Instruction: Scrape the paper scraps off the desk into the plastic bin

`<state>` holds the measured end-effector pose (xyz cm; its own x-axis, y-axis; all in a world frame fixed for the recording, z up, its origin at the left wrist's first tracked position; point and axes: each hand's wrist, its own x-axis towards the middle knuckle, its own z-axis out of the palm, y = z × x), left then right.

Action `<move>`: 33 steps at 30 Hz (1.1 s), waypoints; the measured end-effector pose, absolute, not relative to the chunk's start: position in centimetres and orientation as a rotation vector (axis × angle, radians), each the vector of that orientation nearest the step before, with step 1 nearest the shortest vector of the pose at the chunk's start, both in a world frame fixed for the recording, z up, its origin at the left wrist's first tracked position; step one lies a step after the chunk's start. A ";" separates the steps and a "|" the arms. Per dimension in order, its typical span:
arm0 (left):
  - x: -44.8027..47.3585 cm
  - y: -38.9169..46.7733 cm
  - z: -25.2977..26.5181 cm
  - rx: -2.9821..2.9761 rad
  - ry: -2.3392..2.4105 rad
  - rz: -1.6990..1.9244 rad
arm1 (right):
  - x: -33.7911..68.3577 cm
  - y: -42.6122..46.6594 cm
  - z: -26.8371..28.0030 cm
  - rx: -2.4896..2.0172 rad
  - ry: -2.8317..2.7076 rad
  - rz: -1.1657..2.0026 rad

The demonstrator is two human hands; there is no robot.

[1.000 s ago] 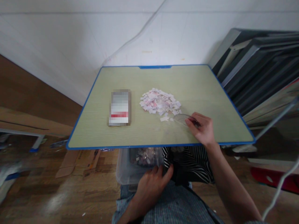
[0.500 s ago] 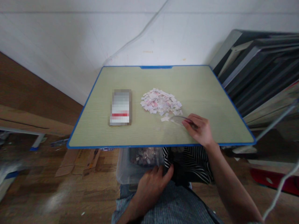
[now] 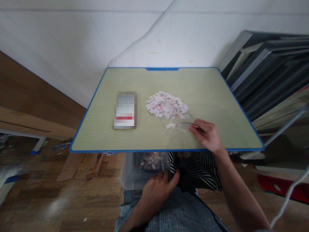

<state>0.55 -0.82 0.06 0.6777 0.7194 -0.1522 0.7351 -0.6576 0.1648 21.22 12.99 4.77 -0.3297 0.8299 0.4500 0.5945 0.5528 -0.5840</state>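
My right hand (image 3: 205, 132) is closed on a thin, curved, greyish blade-like tool (image 3: 184, 126) with a dark end between thumb and fingers. Its exact kind is unclear. The tool's tip touches a few small white paper pieces (image 3: 170, 125) on the pale green tabletop (image 3: 96, 138). Just beyond them lies a heap of small white and pinkish pieces (image 3: 166, 104). Below the table's front edge, my left hand (image 3: 158, 190) rests palm down, fingers loosely apart, by a clear plastic bin (image 3: 127, 180) and a black-and-white striped cloth (image 3: 202, 167). Its fingertips are partly hidden.
A blurred-out box-like item (image 3: 125, 111) lies on the table's left side. The bin holds more small pieces (image 3: 152, 161). Dark flat panels (image 3: 272, 67) lean at the right. A cardboard piece (image 3: 80, 166) lies on the wooden floor, and a white wall stands behind the table.
The tool and the few paper pieces at its tip have shifted slightly towards me, widening the gap to the heap. My left hand has stayed in place.
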 end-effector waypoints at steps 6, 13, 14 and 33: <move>0.5 -0.7 -0.1 2.672 1.170 -0.136 | 21.8 12.8 5.0 -1.217 -2.014 0.349; 0.6 -0.7 0.1 2.666 1.161 -0.138 | 21.5 12.5 4.9 -1.202 -1.998 0.294; 0.6 -0.6 0.1 2.661 1.161 -0.145 | 21.5 12.6 4.8 -1.202 -2.016 0.296; 0.5 -0.8 0.0 2.682 1.164 -0.107 | 21.2 12.9 4.3 -1.113 -2.186 0.377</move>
